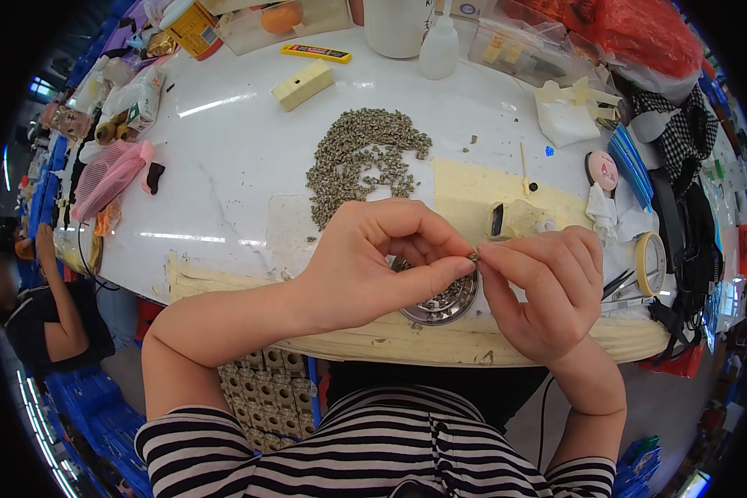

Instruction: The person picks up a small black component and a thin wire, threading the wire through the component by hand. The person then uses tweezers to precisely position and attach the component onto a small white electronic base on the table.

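Note:
My left hand pinches a tiny metal part between thumb and forefinger. The fingertips of my right hand close on the same piece from the other side, so the two hands meet there. Below them, partly hidden by my left hand, a round shiny metal dish holds many small metal parts. Farther off on the white table lies a loose heap of similar small metal parts, with a thin patch near its middle. The exact shape of the held piece is too small to make out.
Masking tape covers part of the white table. A cream block, a yellow cutter and a squeeze bottle stand at the back. A tape roll lies right. Another person sits far left.

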Motion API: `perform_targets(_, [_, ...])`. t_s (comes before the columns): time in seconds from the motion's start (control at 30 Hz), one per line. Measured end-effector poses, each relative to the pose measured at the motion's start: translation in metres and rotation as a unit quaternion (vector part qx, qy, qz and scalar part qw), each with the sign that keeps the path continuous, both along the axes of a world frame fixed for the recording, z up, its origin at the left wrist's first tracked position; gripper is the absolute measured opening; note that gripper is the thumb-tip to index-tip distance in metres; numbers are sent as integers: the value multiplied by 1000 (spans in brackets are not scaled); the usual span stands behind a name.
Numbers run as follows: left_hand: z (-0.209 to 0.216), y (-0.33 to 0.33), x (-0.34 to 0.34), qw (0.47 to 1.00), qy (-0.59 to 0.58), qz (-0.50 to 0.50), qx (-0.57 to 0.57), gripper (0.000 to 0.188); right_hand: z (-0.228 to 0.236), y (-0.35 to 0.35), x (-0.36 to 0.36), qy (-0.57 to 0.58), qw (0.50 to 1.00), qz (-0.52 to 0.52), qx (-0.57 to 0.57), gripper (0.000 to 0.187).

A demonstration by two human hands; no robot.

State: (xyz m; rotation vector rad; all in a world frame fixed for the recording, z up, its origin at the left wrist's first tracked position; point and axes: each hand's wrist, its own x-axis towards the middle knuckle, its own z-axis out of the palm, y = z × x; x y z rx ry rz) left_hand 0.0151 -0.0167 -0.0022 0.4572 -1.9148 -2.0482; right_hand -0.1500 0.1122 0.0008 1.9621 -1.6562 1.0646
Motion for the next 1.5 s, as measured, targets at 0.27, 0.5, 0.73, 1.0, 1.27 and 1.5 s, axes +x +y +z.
perform_targets(0.27, [-2,0,-1,986,71,27,-149,14,-1,0,0,5,1000,0,0,28])
perform_targets(0.5, [-1,0,-4,943,125,70,-300,15,0,1,0,16,1000,-4,-10,28])
perform_targets(0.73, [0,1,-2,965,94,53,-240,13,3,3,1,8,1000,18,20,32])
perform_targets(1.0, [-1,2,-2,973,85,48,-208,11,-2,-1,1,29,999,2,-13,32])
perform_targets(1.27, [0,1,-1,973,78,43,-213,12,5,3,3,14,1000,13,24,31])
perform_targets(1.5, [-1,1,-2,966,93,54,-237,14,5,3,2,14,1000,14,25,31])
